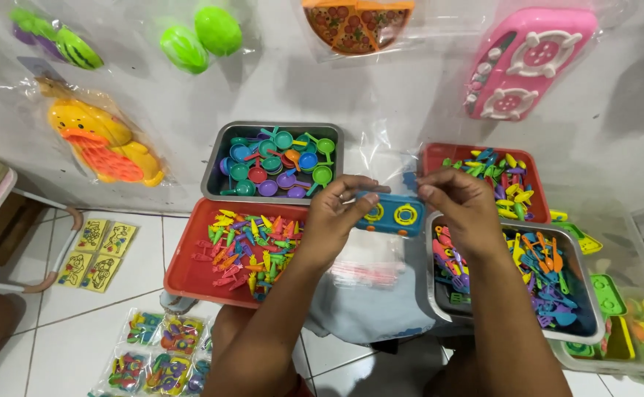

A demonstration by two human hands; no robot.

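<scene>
Blue plastic shows in the middle: a small blue toy stove [390,214] with yellow rings sits inside a clear plastic bag [384,165], held up between two hands above the trays. The left hand [336,213] has its fingers [357,192] pinching the bag at the left end of the toy stove. The right hand [460,204] has its fingers [431,192] pressed together on the bag's edge at the right end. Just behind the hands, by the wall, a metal tray [215,167] is full of tiny toy pans in green, blue, purple and red. Under the left hand, a red tray [189,272] holds a heap of little toy spoons and forks in many colours. Beside the right hand, another metal tray [585,309] holds small toy spatulas. Behind that one, a second red tray [431,156] holds more little colourful pieces. On the white tiled floor [64,338] at the lower left lie filled toy packets [161,351], and yellow picture cards [100,254] lie near them. Hanging on the wall are a pink toy stove [528,62] and green toy fruits [203,37] in clear bags.
</scene>
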